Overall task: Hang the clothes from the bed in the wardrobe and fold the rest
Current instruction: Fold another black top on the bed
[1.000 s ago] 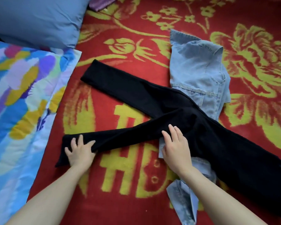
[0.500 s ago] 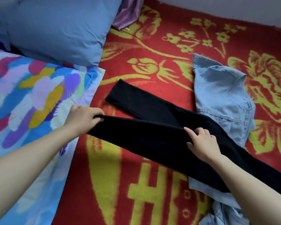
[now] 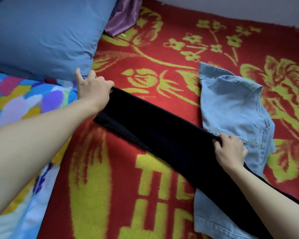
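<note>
Black trousers (image 3: 162, 140) lie stretched across the red and yellow blanket (image 3: 162, 49), one leg laid on top of the other. My left hand (image 3: 93, 87) grips the cuff end at the upper left, near the pillow. My right hand (image 3: 230, 150) pinches the far edge of the trousers further down the leg. Under the trousers, to the right, lies a light blue denim shirt (image 3: 231, 107), partly covered by the black cloth and by my right arm.
A blue pillow (image 3: 45, 31) sits at the upper left with a purple cloth (image 3: 123, 16) behind it. A colourful patterned quilt (image 3: 24, 104) covers the left side. A pale wall (image 3: 231, 7) borders the bed's far edge.
My left hand has carried the near trouser leg up and over onto the far leg, so both legs now lie together. My right hand has shifted to the trousers' far edge.
</note>
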{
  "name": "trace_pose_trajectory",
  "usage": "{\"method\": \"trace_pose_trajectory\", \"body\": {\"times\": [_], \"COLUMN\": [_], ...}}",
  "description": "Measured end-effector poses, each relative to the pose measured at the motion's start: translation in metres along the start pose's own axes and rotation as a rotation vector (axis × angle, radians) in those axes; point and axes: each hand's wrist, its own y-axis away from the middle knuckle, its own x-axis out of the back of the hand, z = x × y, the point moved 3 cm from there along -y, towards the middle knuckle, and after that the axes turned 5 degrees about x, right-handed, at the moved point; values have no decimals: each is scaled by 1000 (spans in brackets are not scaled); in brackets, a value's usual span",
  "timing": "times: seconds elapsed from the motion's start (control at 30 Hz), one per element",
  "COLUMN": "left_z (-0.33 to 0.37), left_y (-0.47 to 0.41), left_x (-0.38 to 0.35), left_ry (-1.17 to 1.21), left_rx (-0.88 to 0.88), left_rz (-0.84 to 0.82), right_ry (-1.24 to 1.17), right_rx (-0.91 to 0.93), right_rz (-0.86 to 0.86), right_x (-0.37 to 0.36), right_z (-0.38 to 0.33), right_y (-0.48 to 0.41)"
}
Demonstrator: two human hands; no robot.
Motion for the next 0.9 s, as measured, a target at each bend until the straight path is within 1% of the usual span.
{"method": "trace_pose_trajectory", "body": {"times": [0.07,0.13,0.27,0.33,0.4,0.5,0.6,0.73,0.83,0.9], "left_z": [8,12,12,5,-2,-9,-15,-18,-30,-46], "left_y": [-5,-1,19,22,18,9,-4,-8,5,19], "left_x": [-16,-33,-90,-112,-127,-137,-142,-141,-134,-131], "left_ry": [-26,39,192,357,523,697,873,1014,1045,1031], "left_rx": [42,128,335,438,483,507,628,722,706,713], "left_rz": [7,-30,-414,-481,-455,-377,-280,-158,-80,-81], "right_ry": [10,11,26,-1,14,148,141,46,13,2], "right_rx": [-14,-59,-78,-57,-26,37,46,31,26,19], "right_rz": [-3,-23,-80,-112,-134,-122,-87,-95,-114,-146], "right_x": [-9,-19,-48,-59,-69,-89,-102,-106,-107,-106], "right_z": [4,5,4,6,12,20,22,27,28,30], "right_y": [-12,-19,-26,-27,-25,-16,-16,-23,-25,-26]}}
